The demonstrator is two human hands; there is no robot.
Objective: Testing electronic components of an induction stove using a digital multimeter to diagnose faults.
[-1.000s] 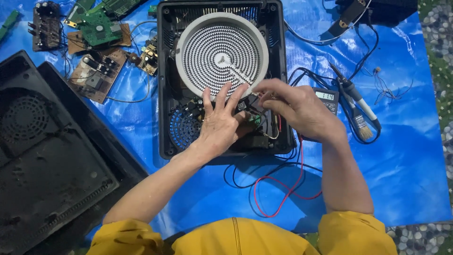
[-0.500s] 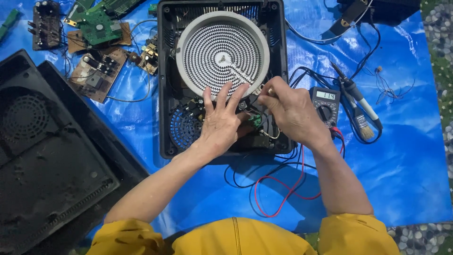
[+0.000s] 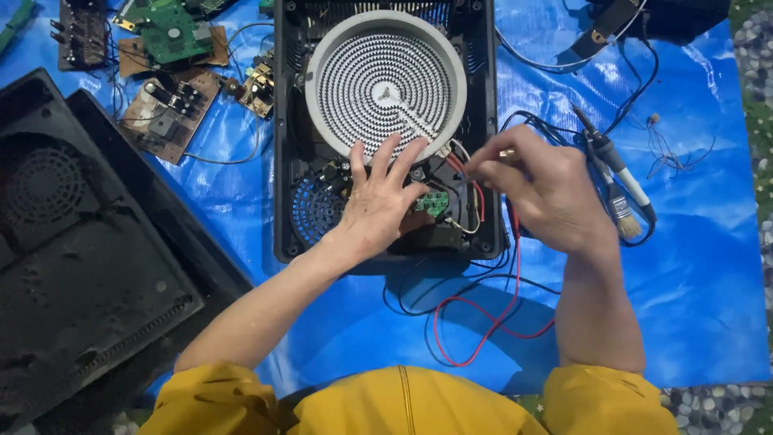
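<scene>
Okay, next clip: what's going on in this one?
A person in yellow sleeves is working on an opened electric cooktop lying on a blue tarp. The left hand rests flat inside the casing, fingers spread just below the round heating coil, beside a small green circuit board. The right hand is raised over the casing's right edge, fingers pinched together. Loose circuit boards, red and black leads and a brush lie around.
</scene>
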